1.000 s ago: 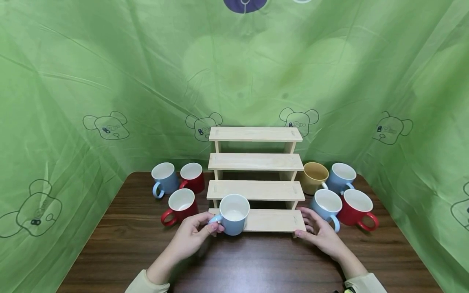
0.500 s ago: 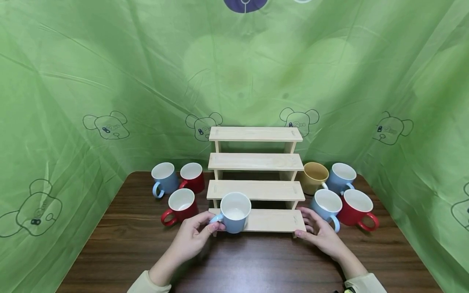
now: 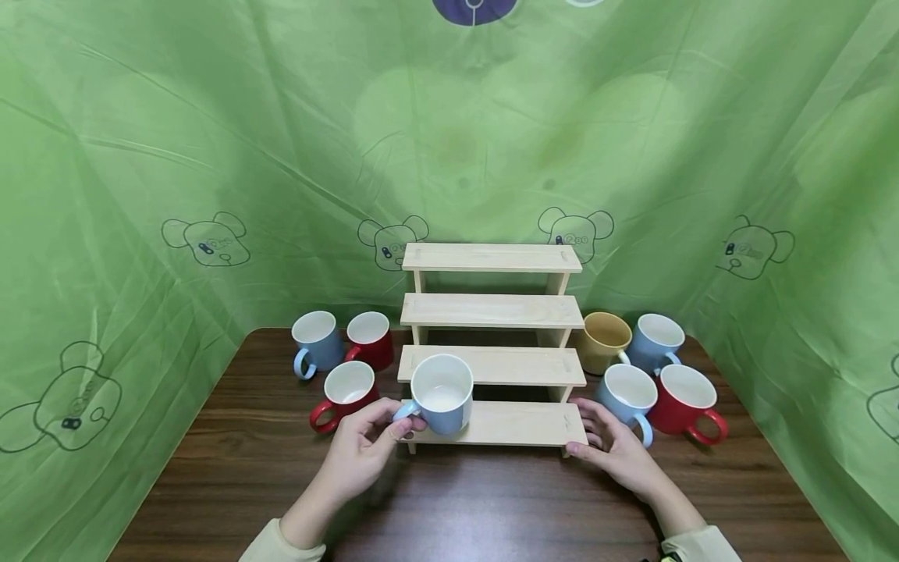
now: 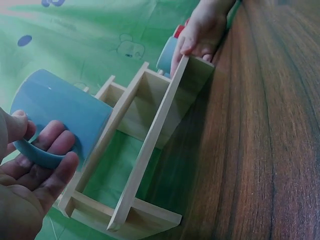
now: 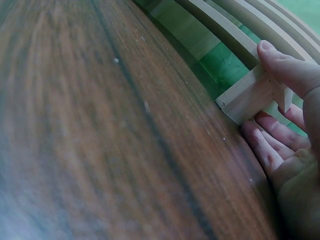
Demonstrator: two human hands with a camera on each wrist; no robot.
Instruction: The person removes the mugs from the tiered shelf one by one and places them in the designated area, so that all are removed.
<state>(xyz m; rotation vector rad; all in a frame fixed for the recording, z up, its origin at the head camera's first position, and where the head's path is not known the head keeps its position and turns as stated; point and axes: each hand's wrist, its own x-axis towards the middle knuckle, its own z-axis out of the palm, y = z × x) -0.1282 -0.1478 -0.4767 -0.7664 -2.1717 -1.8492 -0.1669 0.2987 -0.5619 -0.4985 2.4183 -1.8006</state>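
My left hand [image 3: 365, 441] pinches the handle of a light blue mug [image 3: 449, 417] with a white inside. The mug is upright over the left end of the lowest step of a four-tier wooden display stand [image 3: 520, 425], and it hides part of the second step. In the left wrist view, thumb and fingers close round the handle of the blue mug [image 4: 65, 110]; whether its base touches the wood I cannot tell. My right hand [image 3: 611, 445] grips the right end of the lowest step. In the right wrist view its thumb [image 5: 280, 62] lies on the board's edge, fingers beside the end panel.
Left of the stand are a blue mug [image 3: 318, 343], a red mug [image 3: 372, 347] and a nearer red mug [image 3: 354, 394]. On its right stand a mustard mug [image 3: 597, 351], two blue mugs and a red mug [image 3: 674, 410]. A green curtain [image 3: 449, 156] backs the dark wooden table [image 3: 477, 507].
The left hand has lifted the blue mug slightly and moved it back a little over the step, lately drifting left. My right hand stays on the end of the stand.
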